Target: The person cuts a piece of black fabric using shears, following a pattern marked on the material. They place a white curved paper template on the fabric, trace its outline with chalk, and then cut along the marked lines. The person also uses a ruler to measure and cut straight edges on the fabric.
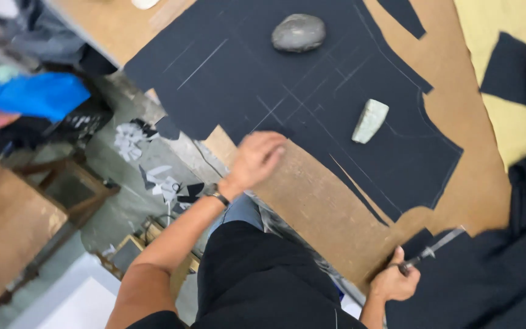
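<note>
While the left hand [255, 159] rests loosely curled on the dark fabric's [312, 79] near edge, right fingers [397, 263] clasp scissors [431, 250] beside the cloth's lower corner. Fabric lies flat on the surface [312, 201], chalk-marked, weighted by a stone [298, 32].

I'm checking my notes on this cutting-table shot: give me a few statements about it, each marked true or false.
1. The right hand holds scissors. True.
2. The left hand rests on the round grey stone. False: it is at the near edge of the dark fabric, far from the stone.
3. A pale wedge-shaped block lies on the dark fabric. True.
4. The fabric is plain, with no marks. False: light chalk lines cross it.
5. Fabric scraps lie on the floor. True.
</note>
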